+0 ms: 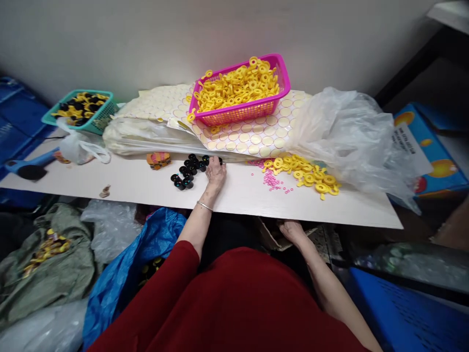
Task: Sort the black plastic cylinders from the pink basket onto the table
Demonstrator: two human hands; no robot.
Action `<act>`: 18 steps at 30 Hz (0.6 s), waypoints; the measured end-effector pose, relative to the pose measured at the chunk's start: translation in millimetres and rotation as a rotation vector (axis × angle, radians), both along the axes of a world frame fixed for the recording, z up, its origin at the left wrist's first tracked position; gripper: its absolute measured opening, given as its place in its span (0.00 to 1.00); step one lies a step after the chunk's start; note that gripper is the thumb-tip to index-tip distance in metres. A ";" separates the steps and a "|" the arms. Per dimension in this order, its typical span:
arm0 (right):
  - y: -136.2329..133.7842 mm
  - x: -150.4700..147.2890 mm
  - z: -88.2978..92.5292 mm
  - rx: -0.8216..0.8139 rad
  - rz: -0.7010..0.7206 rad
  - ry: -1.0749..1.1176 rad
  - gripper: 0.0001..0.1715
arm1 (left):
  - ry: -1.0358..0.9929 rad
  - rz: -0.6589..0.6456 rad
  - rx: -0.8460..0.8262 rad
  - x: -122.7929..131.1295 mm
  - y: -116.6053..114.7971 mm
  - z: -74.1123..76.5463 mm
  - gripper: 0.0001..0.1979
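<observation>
My left hand [216, 173] is on the white tabletop with its fingers curled down over small black round pieces. Black shows on both sides of the fingertips. More of these black pieces [187, 170], some with blue-green dots in the centre, lie in a loose group to the left of the hand. My right hand [291, 230] is below the table's front edge, by an open cardboard box [273, 237]. Its fingers are hidden there. Yellow ring-shaped pieces with tabs [309, 177] and tiny pink rings [271, 181] are heaped on the table, right of my left hand.
A pink basket [238, 116] full of yellow pieces stands on sticker sheets [252, 139] at the back. Left are a teal basket [102, 117], a blue-handled brush [32, 168] and an orange bundle [159, 160]. Plastic bags [351, 132] bulge over the right end.
</observation>
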State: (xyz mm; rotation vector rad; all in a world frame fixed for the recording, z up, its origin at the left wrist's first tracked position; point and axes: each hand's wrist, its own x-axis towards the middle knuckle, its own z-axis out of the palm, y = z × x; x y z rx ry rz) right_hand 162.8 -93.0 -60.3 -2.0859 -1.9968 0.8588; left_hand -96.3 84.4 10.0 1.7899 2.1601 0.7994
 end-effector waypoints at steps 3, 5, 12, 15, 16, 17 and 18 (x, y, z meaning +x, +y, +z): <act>-8.0 4.6 13.3 -0.077 0.005 0.058 0.17 | -0.037 -0.084 0.005 2.0 -1.2 -6.3 0.10; -15.4 9.2 27.8 -0.144 0.055 0.129 0.09 | -0.157 -0.167 -0.008 9.0 -10.4 -13.0 0.12; 22.8 40.6 68.8 0.402 -0.179 0.257 0.09 | -0.581 -0.342 -0.168 66.9 -65.8 -31.4 0.19; 59.1 49.5 65.8 0.542 -0.244 0.166 0.07 | -0.559 -0.389 -0.141 82.5 -75.3 -34.0 0.16; 67.4 49.0 62.7 0.534 -0.216 0.158 0.06 | -0.550 -0.398 -0.131 84.6 -76.3 -34.6 0.16; 72.9 46.8 59.1 0.524 -0.180 0.145 0.06 | -0.542 -0.406 -0.124 85.5 -76.8 -35.2 0.16; 75.8 43.2 55.1 0.510 -0.140 0.131 0.06 | -0.533 -0.415 -0.119 85.4 -77.1 -35.9 0.16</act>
